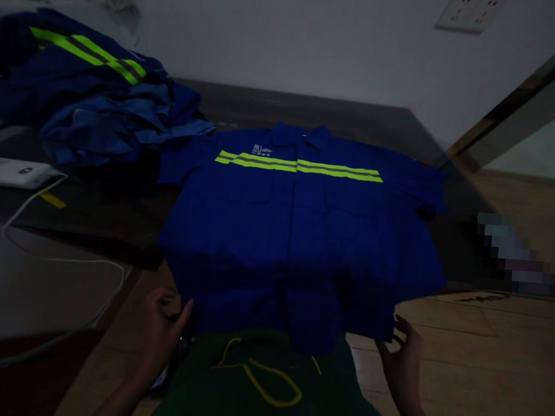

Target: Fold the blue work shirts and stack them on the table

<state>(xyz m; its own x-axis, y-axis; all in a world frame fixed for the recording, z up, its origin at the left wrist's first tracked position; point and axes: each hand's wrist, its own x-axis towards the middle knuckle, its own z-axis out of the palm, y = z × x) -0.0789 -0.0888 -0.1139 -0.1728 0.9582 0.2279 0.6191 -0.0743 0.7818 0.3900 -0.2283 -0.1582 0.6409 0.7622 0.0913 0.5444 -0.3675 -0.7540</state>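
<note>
A blue short-sleeved work shirt (256,232) lies front up on a dark table, its collar away from me. A yellow-green and grey reflective band crosses its chest, and a white logo sits above the band. The lower part hangs past the near table edge toward my lap. At the left end of the hem, my left hand (165,324) has its thumb against the cloth and its fingers curled. My right hand (403,356) pinches the right hem corner between thumb and fingers. Dim light hides the exact fingertip contact.
Crumpled blue clothes (116,115) are heaped at the table's back left. A white device (14,172) with a white cable (122,279) lies before them. A blurred-out object (514,252) is on the right. Wall sockets (468,11) are above the dark table (361,115).
</note>
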